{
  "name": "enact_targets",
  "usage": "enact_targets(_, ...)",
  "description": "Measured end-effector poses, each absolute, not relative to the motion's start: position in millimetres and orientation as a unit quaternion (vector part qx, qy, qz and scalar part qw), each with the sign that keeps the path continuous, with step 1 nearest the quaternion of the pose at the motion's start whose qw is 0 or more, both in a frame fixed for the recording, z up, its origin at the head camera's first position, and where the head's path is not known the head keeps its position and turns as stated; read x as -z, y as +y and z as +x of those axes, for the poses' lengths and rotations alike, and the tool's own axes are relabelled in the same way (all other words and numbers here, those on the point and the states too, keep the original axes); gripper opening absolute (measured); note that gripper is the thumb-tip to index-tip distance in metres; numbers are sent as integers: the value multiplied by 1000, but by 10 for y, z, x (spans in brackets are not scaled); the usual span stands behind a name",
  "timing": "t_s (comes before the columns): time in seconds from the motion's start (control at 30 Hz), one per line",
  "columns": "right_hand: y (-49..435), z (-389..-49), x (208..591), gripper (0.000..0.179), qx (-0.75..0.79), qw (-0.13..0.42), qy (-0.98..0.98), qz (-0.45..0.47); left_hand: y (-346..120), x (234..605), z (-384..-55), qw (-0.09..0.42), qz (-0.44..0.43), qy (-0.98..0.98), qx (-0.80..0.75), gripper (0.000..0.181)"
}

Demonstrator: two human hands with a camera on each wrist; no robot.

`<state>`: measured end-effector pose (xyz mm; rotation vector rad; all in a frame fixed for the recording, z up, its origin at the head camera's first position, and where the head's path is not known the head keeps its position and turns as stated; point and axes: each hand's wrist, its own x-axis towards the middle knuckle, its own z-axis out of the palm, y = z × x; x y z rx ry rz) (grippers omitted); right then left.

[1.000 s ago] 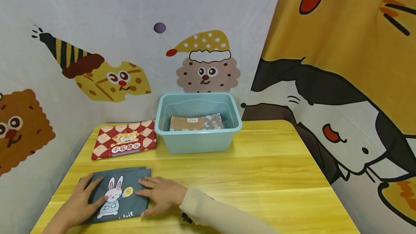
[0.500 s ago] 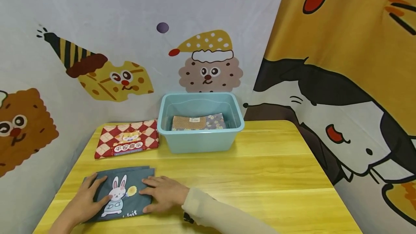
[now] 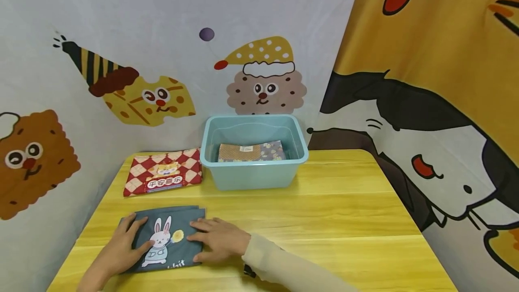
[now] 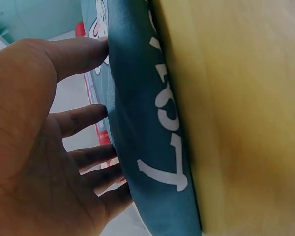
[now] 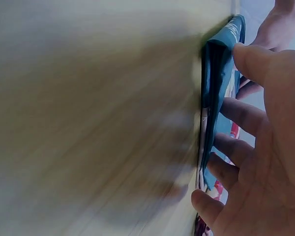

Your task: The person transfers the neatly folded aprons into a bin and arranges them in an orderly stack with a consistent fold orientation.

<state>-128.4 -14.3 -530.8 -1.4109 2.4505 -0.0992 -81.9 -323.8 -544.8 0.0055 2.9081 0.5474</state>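
Note:
A folded dark teal cloth (image 3: 174, 220) with a white rabbit print lies flat on the yellow table at front left. My left hand (image 3: 121, 248) rests on its left side, fingers spread, thumb tip on the rabbit. On the right edge rests my right hand (image 3: 223, 240), its fingertips touching the top. The left wrist view shows white lettering along the cloth's (image 4: 152, 123) near fold, with the left fingertips pressing on top. In the right wrist view, several layers show at the end of the cloth (image 5: 216, 73), beside the right fingers (image 5: 241, 115).
Behind the cloth lies a red and cream checked folded cloth (image 3: 138, 179) with a printed label. A light blue plastic bin (image 3: 255, 177) stands at the back middle, with a brown and grey floral folded cloth (image 3: 243, 152) inside. Cartoon-printed curtains (image 3: 170, 26) hang behind the table.
The teal cloth has slid a little to the right under both hands, which moved along with it. The head view has also shifted slightly. The bin and checked cloth stay in place.

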Motion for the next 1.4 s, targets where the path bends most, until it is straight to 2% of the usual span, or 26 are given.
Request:
enact_targets(0.63, 295, -1310, 5354, 62, 78, 156, 859, -481, -2848, 5472, -860, 57, 43, 978, -197, 80)
enact_targets(1.4, 877, -1312, 5425, 56, 133, 119, 873, -454, -2284, 5464, -1005, 31, 74, 981, -177, 72)
